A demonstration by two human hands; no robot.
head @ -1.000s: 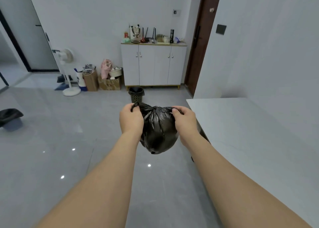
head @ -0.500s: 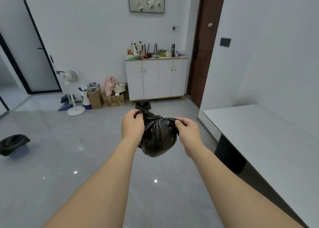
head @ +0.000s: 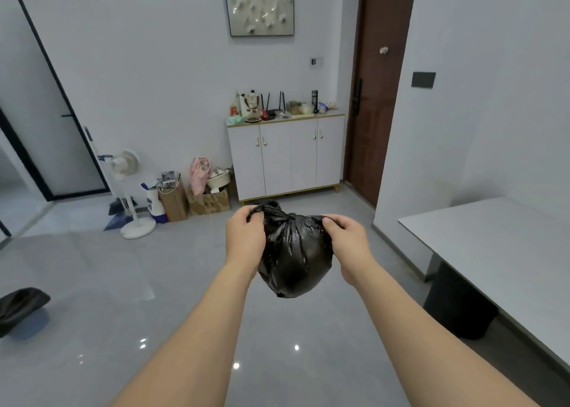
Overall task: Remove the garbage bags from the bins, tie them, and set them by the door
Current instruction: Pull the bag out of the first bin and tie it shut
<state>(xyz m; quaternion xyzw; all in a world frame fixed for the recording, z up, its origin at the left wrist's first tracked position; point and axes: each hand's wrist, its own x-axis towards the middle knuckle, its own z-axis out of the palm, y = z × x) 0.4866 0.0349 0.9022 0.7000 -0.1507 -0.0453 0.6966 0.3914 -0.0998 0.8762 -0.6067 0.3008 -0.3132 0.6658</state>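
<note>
- The black garbage bag (head: 294, 258) was held in mid-air between the hands, its neck ends pinched by the left hand (head: 245, 241) and right hand (head: 348, 244).
- The brown door (head: 377, 98) lay well ahead, slightly right, nearer the right hand.

At the centre of the frame the garbage bag (head: 293, 258) was glossy black. Behind it, the cabinet (head: 287, 153) was white with a gold edge, handles and feet, and the door (head: 377, 92) at upper right was dark reddish brown. The floor (head: 92, 283) was glossy pale grey, the table (head: 509, 237) at right light grey. A pink bag (head: 200, 172) showed above brown cardboard boxes (head: 208, 203), beside a white fan (head: 125, 164). At lower left, a bin (head: 29, 325) was grey-blue with a black liner.
</note>
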